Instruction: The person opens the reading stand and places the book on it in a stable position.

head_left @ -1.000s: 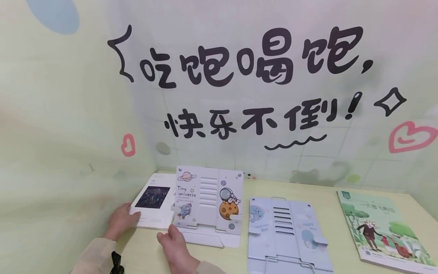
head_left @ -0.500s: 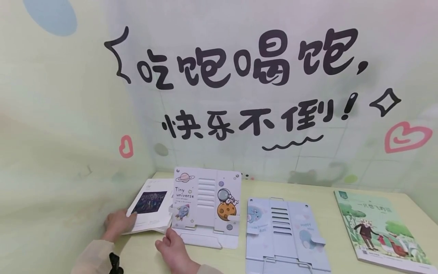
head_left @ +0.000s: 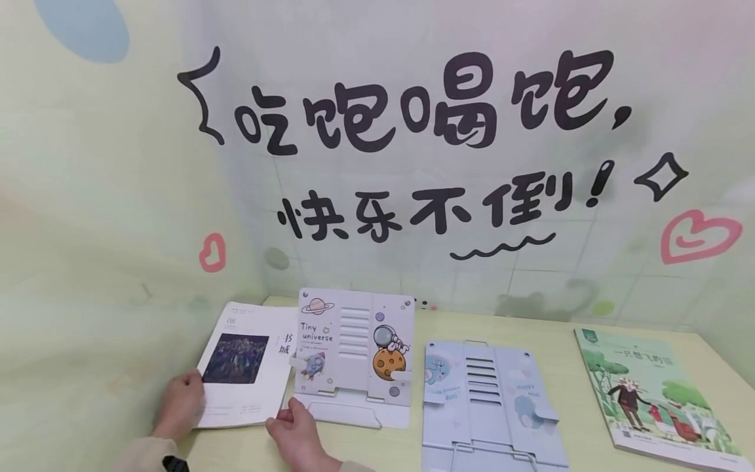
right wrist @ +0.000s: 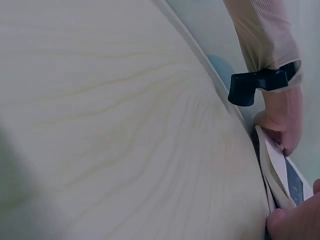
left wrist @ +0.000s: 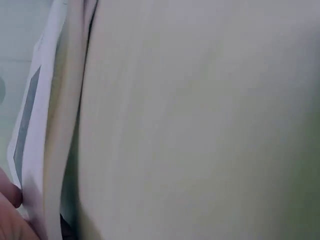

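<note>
Head view, white book (head_left: pixel 246 367): top points away, long axis leaning right (cover up)
Left hand (head_left: pixel 181 403): pinches its edge
Right hand (head_left: pixel 296 434): grip unclear

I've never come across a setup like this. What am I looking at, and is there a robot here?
No robot: just a person's two bare hands. The wide picture comes from a camera worn on the head; the two close, tilted ones come from cameras on the wrists.

On the pale wood-look table stand or lie, from left to right, a white paper book with a dark picture, a white cartoon-space stand, a pale blue stand with slots and a green illustrated book.

The left hand grips the white book's left edge. The right hand is at its near right corner; whether it grips there is hard to tell.
</note>
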Demonstrator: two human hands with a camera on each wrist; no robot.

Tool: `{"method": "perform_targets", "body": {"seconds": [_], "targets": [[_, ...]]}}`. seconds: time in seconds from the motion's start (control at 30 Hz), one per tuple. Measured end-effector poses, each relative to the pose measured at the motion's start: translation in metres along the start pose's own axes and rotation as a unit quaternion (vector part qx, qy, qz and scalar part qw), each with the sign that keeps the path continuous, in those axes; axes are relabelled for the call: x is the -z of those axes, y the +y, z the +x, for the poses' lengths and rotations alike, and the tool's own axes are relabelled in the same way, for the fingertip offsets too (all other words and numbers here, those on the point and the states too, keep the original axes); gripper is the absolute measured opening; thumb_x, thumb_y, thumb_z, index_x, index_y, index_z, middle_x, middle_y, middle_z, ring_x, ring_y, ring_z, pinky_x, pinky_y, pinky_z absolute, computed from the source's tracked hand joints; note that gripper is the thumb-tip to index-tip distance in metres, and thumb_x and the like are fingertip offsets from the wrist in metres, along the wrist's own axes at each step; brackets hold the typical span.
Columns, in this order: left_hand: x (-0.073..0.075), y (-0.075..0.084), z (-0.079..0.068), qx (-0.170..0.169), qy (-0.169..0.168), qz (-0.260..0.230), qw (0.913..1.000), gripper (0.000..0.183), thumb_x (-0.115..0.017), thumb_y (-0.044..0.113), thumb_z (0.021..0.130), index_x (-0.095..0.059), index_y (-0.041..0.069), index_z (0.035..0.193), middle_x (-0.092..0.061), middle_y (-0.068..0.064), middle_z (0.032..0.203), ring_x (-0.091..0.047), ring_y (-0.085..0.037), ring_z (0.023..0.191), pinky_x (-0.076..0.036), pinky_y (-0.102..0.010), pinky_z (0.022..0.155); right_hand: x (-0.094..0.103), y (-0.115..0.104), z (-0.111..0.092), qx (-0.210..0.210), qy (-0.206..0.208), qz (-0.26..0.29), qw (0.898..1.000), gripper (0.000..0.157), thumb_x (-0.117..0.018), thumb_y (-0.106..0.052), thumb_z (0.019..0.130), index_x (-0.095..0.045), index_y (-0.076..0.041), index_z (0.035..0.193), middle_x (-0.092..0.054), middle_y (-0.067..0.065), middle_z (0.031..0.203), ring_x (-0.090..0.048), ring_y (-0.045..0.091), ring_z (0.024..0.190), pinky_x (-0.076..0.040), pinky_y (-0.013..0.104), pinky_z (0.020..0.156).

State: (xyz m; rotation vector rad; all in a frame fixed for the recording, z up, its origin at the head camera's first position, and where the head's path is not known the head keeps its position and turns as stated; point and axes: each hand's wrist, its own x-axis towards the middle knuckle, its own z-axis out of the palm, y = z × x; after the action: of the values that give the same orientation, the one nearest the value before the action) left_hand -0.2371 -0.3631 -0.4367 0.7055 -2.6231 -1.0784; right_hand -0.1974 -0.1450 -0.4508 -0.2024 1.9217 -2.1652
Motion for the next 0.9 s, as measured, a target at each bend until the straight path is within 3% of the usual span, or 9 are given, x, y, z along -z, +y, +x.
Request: {"method": "perform_targets", "body": {"seconds": [0.13,0.27,0.33,0.43,0.63,0.73,0.83,0.9], "targets": [[-0.002,-0.004,-0.005,0.035,0.007,-0.026,0.9990,0.055,-0.021,0.034,0.100,-0.049,-0.012,0.107,-0.047,-0.029,0.099,-0.043,-0.035,0.088,-0.036,-0.036,0.066,0.000,0.001,0.000,-0.002,-0.009,-0.007,1.000,0.039,-0.058,0.000,0.084,-0.048,0.020,0.116,-0.052,0.001,0.082,-0.054,0.006,0.074,-0.050,0.020,0.066],[-0.004,-0.006,-0.010,0.083,0.017,-0.089,0.9924,0.064,-0.017,0.041,0.100,-0.042,-0.012,0.127,-0.042,-0.036,0.118,-0.041,-0.045,0.105,-0.040,-0.051,0.088,0.000,0.000,0.000,-0.017,-0.030,0.003,0.999,0.026,-0.056,0.000,0.087,-0.054,0.011,0.110,-0.052,-0.001,0.074,-0.058,0.007,0.068,-0.054,0.023,0.062],[-0.003,-0.007,-0.012,0.101,0.016,-0.121,0.9873,0.069,-0.015,0.044,0.099,-0.032,-0.011,0.137,-0.031,-0.038,0.135,-0.032,-0.050,0.122,-0.029,-0.056,0.104,0.000,0.000,0.000,-0.014,-0.038,0.010,0.999,0.023,-0.056,0.000,0.087,-0.054,0.008,0.108,-0.054,-0.001,0.071,-0.060,0.007,0.065,-0.056,0.026,0.060],[0.000,-0.010,-0.015,0.125,0.022,-0.150,0.9806,0.073,-0.013,0.047,0.098,-0.023,-0.011,0.141,-0.018,-0.036,0.145,-0.017,-0.051,0.133,-0.018,-0.055,0.110,0.001,-0.001,-0.002,0.001,-0.045,0.018,0.999,0.026,-0.057,0.002,0.085,-0.052,0.005,0.110,-0.055,-0.002,0.067,-0.057,0.007,0.058,-0.054,0.025,0.056],[0.003,-0.013,-0.022,0.139,0.055,-0.179,0.9726,0.071,-0.016,0.048,0.098,-0.034,-0.008,0.138,-0.023,-0.036,0.142,-0.025,-0.050,0.129,-0.023,-0.055,0.108,0.002,-0.017,-0.011,0.057,-0.067,0.004,0.996,0.014,-0.062,0.001,0.082,-0.054,-0.003,0.092,-0.048,-0.008,0.069,-0.047,0.001,0.055,-0.044,0.013,0.052],[0.003,-0.008,-0.026,0.143,0.068,-0.206,0.9657,0.072,-0.018,0.049,0.097,-0.038,-0.010,0.131,-0.030,-0.035,0.139,-0.034,-0.045,0.117,-0.037,-0.048,0.090,0.001,-0.027,-0.015,0.076,-0.090,0.006,0.993,0.015,-0.063,0.001,0.083,-0.053,-0.003,0.094,-0.049,-0.008,0.076,-0.049,0.000,0.058,-0.047,0.013,0.054],[0.004,-0.002,-0.030,0.143,0.076,-0.237,0.9579,0.070,-0.020,0.051,0.097,-0.043,-0.009,0.121,-0.034,-0.032,0.136,-0.035,-0.038,0.107,-0.034,-0.033,0.075,0.000,-0.037,-0.017,0.091,-0.104,-0.001,0.990,0.023,-0.063,0.002,0.083,-0.052,-0.006,0.102,-0.048,-0.008,0.079,-0.051,-0.001,0.059,-0.051,0.016,0.053],[0.004,0.002,-0.032,0.139,0.084,-0.252,0.9540,0.066,-0.021,0.052,0.096,-0.046,-0.007,0.112,-0.036,-0.030,0.133,-0.035,-0.036,0.104,-0.031,-0.029,0.071,0.002,-0.044,-0.018,0.110,-0.110,-0.019,0.988,0.028,-0.063,0.003,0.083,-0.051,-0.006,0.106,-0.048,-0.009,0.079,-0.051,-0.002,0.059,-0.051,0.016,0.052]]}}
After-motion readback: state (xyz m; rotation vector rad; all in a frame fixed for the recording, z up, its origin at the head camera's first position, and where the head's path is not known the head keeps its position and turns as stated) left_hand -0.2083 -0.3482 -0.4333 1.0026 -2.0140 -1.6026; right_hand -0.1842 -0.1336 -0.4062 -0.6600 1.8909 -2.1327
